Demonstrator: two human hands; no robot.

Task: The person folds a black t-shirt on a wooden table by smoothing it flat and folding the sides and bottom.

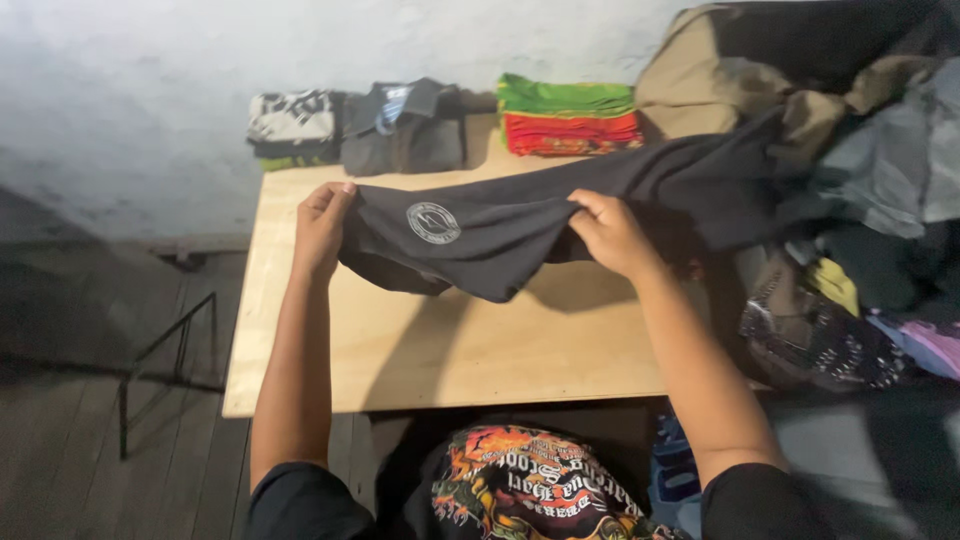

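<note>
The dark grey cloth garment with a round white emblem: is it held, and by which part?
Yes. The left hand grips the dark grey cloth garment at its left edge; the right hand pinches a bunched fold near its middle.

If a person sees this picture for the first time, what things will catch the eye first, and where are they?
First, the dark shirt with a round pale emblem, held stretched above the middle of the wooden table by the left hand and the right hand. Next, the bright stack of folded green and red clothes at the table's far edge, beside grey folded clothes. At the right lies a loose heap of unfolded clothes.
</note>
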